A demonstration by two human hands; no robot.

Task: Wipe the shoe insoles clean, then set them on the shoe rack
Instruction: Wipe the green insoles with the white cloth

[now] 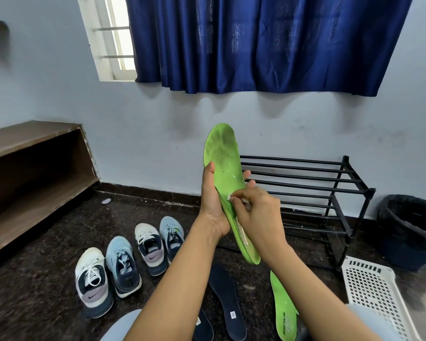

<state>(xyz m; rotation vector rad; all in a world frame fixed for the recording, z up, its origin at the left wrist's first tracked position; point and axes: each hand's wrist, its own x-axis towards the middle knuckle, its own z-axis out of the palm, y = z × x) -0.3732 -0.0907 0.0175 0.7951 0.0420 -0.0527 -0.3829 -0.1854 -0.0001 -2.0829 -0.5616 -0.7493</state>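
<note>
My left hand (213, 205) grips a bright green insole (223, 156) upright in the air, thumb on its left edge and fingers behind it. My right hand (256, 212) pinches a small white wipe (230, 197) and presses it against the insole's middle. A second green insole (284, 313) lies on the dark floor below. Two dark navy insoles (228, 299) (204, 327) lie beside it. The black metal shoe rack (325, 193) stands against the wall behind my hands, with nothing on its bars.
Two pairs of sneakers (123, 267) stand on the floor at the left. A wooden shelf unit (30, 173) fills the far left. A black bin (408, 230) and a white plastic basket (376, 291) sit to the right of the rack.
</note>
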